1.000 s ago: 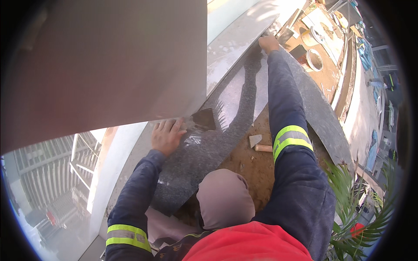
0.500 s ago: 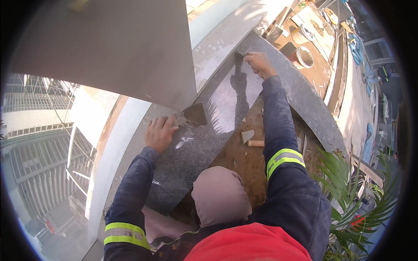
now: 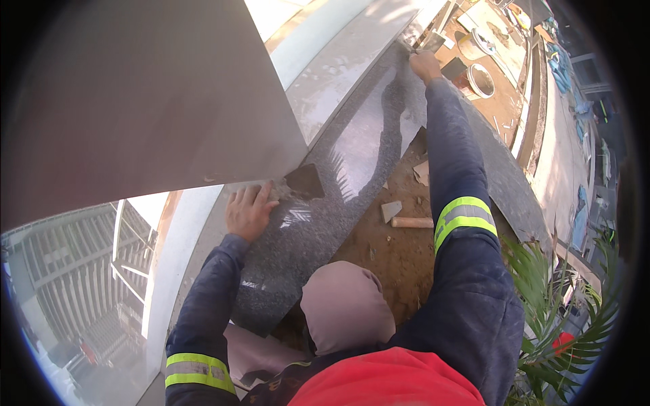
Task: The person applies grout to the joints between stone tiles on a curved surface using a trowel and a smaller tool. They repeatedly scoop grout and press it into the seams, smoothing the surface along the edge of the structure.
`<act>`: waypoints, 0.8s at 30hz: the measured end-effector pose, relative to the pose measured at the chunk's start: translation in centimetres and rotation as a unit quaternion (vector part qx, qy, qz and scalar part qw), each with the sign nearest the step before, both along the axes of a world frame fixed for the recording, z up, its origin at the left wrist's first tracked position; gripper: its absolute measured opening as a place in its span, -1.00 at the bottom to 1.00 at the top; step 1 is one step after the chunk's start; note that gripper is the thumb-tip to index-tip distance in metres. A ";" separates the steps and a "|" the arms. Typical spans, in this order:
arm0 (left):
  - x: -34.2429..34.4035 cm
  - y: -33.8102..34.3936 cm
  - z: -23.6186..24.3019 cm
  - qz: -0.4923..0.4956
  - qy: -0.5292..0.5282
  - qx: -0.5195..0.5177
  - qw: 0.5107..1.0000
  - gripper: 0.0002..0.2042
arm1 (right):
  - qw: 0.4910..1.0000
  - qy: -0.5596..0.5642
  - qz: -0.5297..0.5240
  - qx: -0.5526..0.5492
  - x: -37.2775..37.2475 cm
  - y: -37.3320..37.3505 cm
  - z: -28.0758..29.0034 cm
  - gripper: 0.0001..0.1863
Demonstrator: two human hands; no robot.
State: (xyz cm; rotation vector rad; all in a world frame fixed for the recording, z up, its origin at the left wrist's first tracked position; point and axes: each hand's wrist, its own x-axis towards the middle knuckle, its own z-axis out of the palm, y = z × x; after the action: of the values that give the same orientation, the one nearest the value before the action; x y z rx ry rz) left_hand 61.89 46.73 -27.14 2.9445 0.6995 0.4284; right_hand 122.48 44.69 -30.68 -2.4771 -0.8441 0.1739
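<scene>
My left hand (image 3: 249,211) rests with its fingers apart on the left edge of a polished dark granite slab (image 3: 291,250). A flat, brownish square-bladed scraper (image 3: 306,181) lies beside its fingertips, its short handle end toward them. At the slab's far end, my right hand (image 3: 425,66) is closed around a small scraper (image 3: 407,47). Only part of that tool shows past the fingers. The right arm is stretched well forward over the slab's right side.
A large grey-brown panel (image 3: 156,101) hangs over the upper left. Bare soil (image 3: 379,250) with a wooden handle (image 3: 412,222) and a stone chip (image 3: 391,211) lies right of the slab. Another grey slab (image 3: 514,206), buckets (image 3: 479,81) and palm leaves (image 3: 542,325) are farther right.
My right hand has moved forward and slightly right along the granite, taking the small scraper to the far end. My left hand stays by the square-bladed scraper. The view has shifted a little.
</scene>
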 end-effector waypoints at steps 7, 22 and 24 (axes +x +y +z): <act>0.2 0.0 0.3 -0.007 -0.027 -0.022 0.999 -0.45 | 0.991 -0.019 0.048 -0.125 1.5 3.9 -1.8 -0.53; 0.2 -0.1 0.5 -0.007 -0.022 -0.018 1.000 -0.48 | 0.999 0.030 -0.011 -0.042 -4.3 3.8 -3.1 -0.56; 0.5 -0.2 0.6 0.001 -0.010 -0.026 1.000 -0.54 | 0.999 -0.005 -0.005 -0.048 -4.1 3.5 -3.0 -0.54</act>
State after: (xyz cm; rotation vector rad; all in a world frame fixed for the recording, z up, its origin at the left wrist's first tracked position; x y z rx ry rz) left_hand 62.34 46.49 -26.54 2.8862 0.7016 0.4319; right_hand 118.36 48.16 -33.64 -2.5737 -0.8466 0.2026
